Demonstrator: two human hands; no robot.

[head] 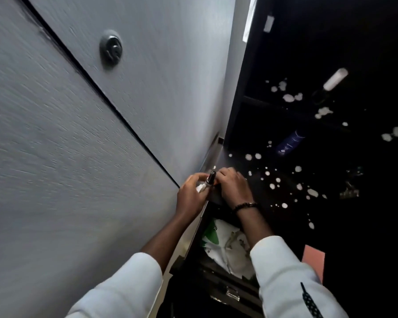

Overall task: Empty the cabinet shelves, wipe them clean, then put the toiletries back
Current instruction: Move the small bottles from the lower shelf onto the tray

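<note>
Both my hands meet at the left front corner of a dark cabinet shelf (274, 193). My left hand (190, 196) is curled around a small bottle (209, 180) with a dark cap and a pale body. My right hand (233, 185), a beaded bracelet on its wrist, rests fingers-down against the bottle and a dark object on the shelf edge. Farther back on the shelf lies a blue tube (290, 142). On the shelf above it lies a white cylinder (335, 79). White blotches speckle the dark shelves.
A grey cabinet door (159, 76) with a round knob (110, 49) fills the left. Below my hands lies a white and green bag (225, 246). A pink cloth (313, 260) sits by my right sleeve. Small metallic items (349, 191) lie at the right.
</note>
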